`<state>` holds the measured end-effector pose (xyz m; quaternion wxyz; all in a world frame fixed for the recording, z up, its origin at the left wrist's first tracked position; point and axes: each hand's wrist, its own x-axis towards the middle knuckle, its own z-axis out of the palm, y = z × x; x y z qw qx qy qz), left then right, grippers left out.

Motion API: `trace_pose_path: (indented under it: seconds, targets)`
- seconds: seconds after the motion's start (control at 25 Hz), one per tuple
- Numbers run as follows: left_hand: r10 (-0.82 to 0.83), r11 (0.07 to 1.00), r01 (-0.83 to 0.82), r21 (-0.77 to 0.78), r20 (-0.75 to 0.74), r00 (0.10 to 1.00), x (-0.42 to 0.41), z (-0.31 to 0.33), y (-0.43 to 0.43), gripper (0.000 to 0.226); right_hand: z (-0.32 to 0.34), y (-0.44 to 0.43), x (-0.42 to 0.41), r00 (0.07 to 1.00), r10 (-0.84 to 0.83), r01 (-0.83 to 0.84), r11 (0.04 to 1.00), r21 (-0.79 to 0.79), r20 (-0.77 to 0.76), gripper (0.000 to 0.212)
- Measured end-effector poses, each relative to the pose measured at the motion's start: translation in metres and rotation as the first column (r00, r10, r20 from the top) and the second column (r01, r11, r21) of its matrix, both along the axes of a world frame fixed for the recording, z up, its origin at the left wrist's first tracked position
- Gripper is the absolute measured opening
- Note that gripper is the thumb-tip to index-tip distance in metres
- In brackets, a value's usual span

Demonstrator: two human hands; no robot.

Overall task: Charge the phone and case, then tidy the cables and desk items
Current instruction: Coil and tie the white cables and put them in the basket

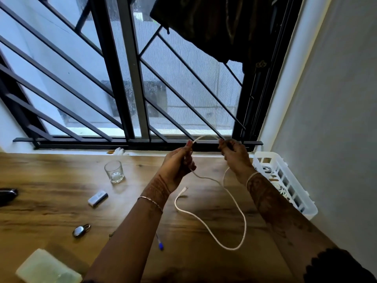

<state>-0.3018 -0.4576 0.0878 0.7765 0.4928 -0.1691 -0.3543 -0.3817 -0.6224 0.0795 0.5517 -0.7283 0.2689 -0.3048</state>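
Wood-grain surface [51, 180] runs up to a window with a black slanted grille [126, 78], where a dark cloth [214, 27] hangs at 1 o'clock and a grey wall [336, 119] closes off the 3 o'clock side. Both arms reach toward 12 o'clock, raised above the surface just before the sill. The left hand [179, 160] grasps a white cable [243, 219] with its fingers curled round it, and the right hand [234, 156] pinches the same cable just beside it, so a short arc of cable stands up between the two. From the left hand the cable drops to the surface, sweeps out in a wide loop toward 5 o'clock and curls back, its plug end lying near the left wrist. A second strand falls from the right hand beside that wrist. A white slatted basket [265, 153] sits against the wall at 3 o'clock, with things inside too jumbled to tell apart. At 10 o'clock from the hands' side stands an upright clear glass [114, 171], with a small white box [98, 198] lying near it toward 8 o'clock. Further toward 8 o'clock lie a metal padlock [80, 230] and a pale block [49, 268]. A blue-capped pen [160, 244] shows beside the left forearm, partly hidden. A dark object [7, 196] is cut off at 9 o'clock.
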Motion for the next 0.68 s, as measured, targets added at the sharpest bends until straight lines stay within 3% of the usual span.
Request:
trace_pose_path:
  seconds: [0.08,0.2,0.28,0.4,0.44,0.52,0.6,0.68]
  targets:
    - [-0.025,0.999,0.025,-0.031,-0.021,0.999,0.002,0.005,-0.001,0.026,-0.003,-0.014,0.001,0.997,-0.069,0.068,0.997,-0.019,-0.019,0.025]
    - [-0.063,0.998,0.063,-0.023,0.026,0.998,0.002,0.01,-0.004,0.025,-0.015,-0.027,-0.002,0.963,-0.182,0.138,0.966,-0.217,-0.201,0.028]
    - [-0.091,0.996,0.091,-0.007,0.068,0.994,0.0,0.009,-0.007,0.026,-0.021,-0.025,-0.003,0.926,-0.223,0.116,0.937,-0.331,-0.305,0.028]
    - [-0.083,0.997,0.083,-0.003,0.071,0.994,-0.003,0.005,-0.013,0.024,-0.019,-0.016,0.001,0.921,-0.177,0.044,0.932,-0.359,-0.347,0.025]
    - [-0.059,0.998,0.059,0.008,0.07,0.996,-0.004,0.004,-0.016,0.023,-0.015,-0.012,0.002,0.936,-0.145,0.046,0.954,-0.296,-0.322,0.025]
    - [0.004,0.996,-0.014,0.087,0.111,0.994,-0.006,0.003,-0.022,0.022,-0.005,-0.008,0.003,0.986,-0.055,0.068,0.995,0.074,-0.16,0.026]
    - [0.04,0.975,-0.077,0.208,0.176,0.984,-0.007,0.001,-0.027,0.023,0.01,-0.006,0.003,0.999,-0.029,0.013,0.898,0.439,0.03,0.026]
    - [0.097,0.943,-0.165,0.288,0.237,0.967,-0.008,-0.002,-0.033,0.027,0.024,-0.007,0.001,0.987,-0.04,-0.066,0.785,0.616,0.156,0.025]
